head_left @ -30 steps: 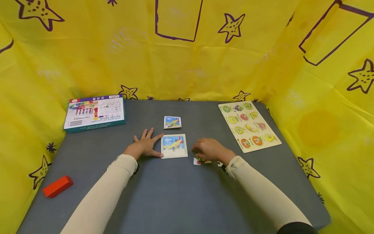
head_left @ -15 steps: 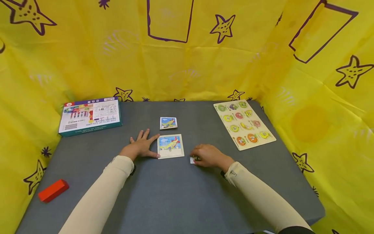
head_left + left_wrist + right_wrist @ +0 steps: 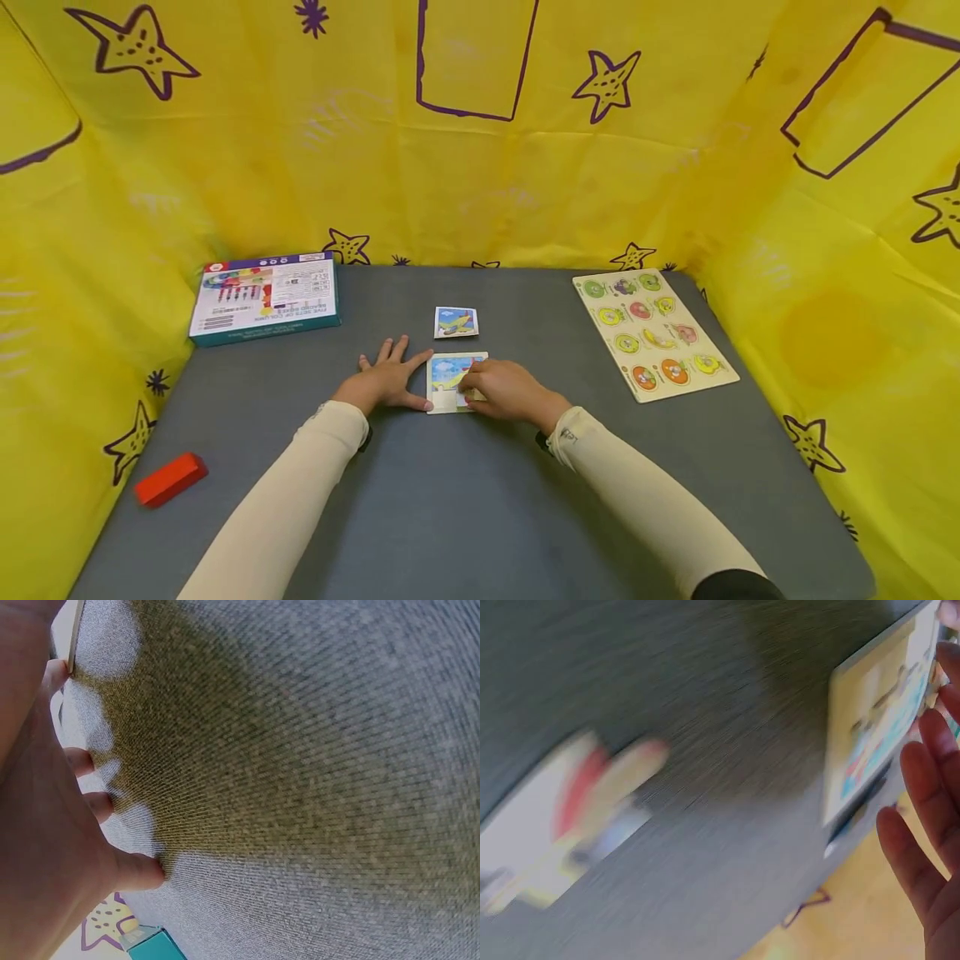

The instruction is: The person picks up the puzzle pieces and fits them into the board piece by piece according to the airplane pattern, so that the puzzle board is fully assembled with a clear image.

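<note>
A small square jigsaw tray (image 3: 442, 401) with an airplane picture lies in the middle of the table, its lower left part showing bare. My left hand (image 3: 385, 384) is spread flat at its left side, thumb and index finger touching the edge. In the left wrist view, the fingertips press on the grey cloth. My right hand (image 3: 517, 393) reaches over the tray's right half and pinches a puzzle piece (image 3: 462, 401) at the lower right, partly hidden by the fingers. Blurred loose puzzle pieces (image 3: 570, 825) appear in the right wrist view.
Behind the tray stands a small airplane picture card (image 3: 456, 322). A fruit puzzle board (image 3: 622, 367) lies at the right, a beaded-set box (image 3: 264, 298) at the back left and a red block (image 3: 171, 481) at the front left. Yellow cloth (image 3: 480, 192) walls surround the table.
My right hand has moved left from the loose pieces onto the tray, bringing a puzzle piece to its lower right. The left hand stays at the tray's edge. The head view has shifted slightly.
</note>
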Action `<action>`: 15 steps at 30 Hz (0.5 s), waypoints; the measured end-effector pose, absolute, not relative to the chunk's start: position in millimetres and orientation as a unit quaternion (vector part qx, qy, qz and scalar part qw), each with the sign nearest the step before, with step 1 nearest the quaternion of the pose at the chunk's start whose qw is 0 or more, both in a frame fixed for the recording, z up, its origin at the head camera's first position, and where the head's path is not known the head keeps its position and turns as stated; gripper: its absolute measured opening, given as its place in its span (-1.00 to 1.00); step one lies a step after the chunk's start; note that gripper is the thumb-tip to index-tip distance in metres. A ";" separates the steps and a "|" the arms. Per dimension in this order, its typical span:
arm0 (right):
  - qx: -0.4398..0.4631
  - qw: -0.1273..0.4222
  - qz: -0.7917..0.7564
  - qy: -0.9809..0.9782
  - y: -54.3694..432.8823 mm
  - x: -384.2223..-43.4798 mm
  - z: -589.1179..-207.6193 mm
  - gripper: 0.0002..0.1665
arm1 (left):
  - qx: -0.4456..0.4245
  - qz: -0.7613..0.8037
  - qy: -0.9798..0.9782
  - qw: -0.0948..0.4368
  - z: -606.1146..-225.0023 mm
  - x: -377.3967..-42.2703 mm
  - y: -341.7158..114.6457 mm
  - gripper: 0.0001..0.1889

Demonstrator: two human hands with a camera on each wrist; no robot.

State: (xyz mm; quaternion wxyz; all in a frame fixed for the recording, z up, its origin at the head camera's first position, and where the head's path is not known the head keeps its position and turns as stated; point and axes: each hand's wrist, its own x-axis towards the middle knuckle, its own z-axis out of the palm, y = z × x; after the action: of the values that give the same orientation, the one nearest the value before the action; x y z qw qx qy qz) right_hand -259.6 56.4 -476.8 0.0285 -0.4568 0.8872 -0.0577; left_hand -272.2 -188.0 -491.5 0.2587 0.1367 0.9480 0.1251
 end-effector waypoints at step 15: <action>-0.470 0.040 -0.064 0.879 20.4 -269.5 -493.1 -0.79 | 0.126 0.131 0.948 0.261 -491.8 -273.6 -187.2 0.08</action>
State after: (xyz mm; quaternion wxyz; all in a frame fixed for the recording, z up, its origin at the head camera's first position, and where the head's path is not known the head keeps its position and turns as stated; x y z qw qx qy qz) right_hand -269.5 20.4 -493.1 0.0402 -0.4699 0.8795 -0.0640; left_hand -273.6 -187.2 -491.8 0.2611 0.1262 0.9480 0.1313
